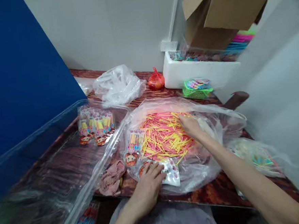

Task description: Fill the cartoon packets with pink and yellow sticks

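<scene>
My left hand lies with its fingers stretched out over a clear and silver packet at the near edge of a plastic sheet. My right hand is at the far right of a heap of thin pink and yellow sticks, its fingers drawn together on some of them. The fingertips are partly hidden among the sticks. The heap rests on the clear plastic sheet. Left of it lies a filled packet with a cartoon head at its bottom, holding yellow and pink sticks.
A clear plastic tub on the left holds several filled packets. Near it lies a pink cloth. Behind are a white plastic bag, a red net bag, a green basket and a white foam box below a cardboard box.
</scene>
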The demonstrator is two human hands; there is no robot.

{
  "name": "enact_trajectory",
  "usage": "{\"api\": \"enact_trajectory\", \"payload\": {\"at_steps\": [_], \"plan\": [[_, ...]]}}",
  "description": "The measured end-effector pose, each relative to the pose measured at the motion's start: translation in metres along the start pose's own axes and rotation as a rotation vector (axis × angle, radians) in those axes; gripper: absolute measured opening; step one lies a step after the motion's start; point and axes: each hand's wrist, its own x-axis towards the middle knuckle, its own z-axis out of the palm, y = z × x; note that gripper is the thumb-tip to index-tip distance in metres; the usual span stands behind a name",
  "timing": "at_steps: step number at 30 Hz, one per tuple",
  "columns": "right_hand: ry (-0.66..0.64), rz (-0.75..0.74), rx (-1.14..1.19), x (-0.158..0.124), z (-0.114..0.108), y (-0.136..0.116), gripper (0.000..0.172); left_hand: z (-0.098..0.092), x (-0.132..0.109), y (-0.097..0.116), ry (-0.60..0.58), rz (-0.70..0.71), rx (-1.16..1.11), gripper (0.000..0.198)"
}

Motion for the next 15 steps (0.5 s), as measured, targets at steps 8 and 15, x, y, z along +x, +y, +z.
{"api": "enact_trajectory", "payload": {"at_steps": [8,15], "plan": [[0.088,0.12,0.404,-0.035,-0.021,-0.012,0.023,-0.008,0.001,0.008,0.018,-0.003,-0.02,0.044],[-0.501,0.404,1.672,-0.124,0.017,-0.087,0.037,-0.011,0.006,0.013,0.321,-0.185,-0.429,0.034]]}}
